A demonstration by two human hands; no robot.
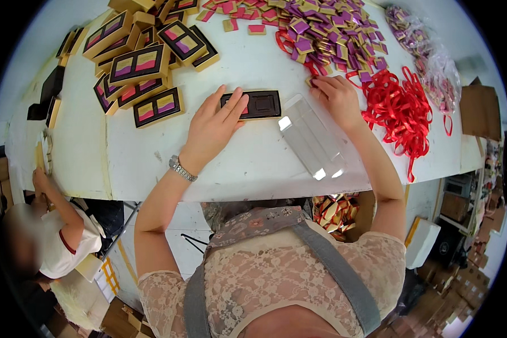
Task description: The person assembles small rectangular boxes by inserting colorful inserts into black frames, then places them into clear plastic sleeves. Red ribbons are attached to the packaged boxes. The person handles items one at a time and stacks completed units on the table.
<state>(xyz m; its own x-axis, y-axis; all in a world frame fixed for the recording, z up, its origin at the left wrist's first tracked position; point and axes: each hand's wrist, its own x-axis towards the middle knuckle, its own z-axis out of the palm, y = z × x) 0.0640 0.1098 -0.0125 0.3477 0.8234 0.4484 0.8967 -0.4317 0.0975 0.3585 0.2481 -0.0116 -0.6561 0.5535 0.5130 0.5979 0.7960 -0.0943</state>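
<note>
My left hand lies flat on the left end of a dark box tray with empty square compartments, on the white table. A small pink piece shows under its fingers. My right hand reaches to the edge of a heap of small purple and gold wrapped squares, fingers curled on one. A clear plastic lid lies between my hands, near the table's front edge.
Several filled gold-edged boxes are stacked at the far left. A tangle of red ribbons lies right, with clear bags of pieces beyond. Another person sits at lower left. Cardboard boxes stand on the floor at the right.
</note>
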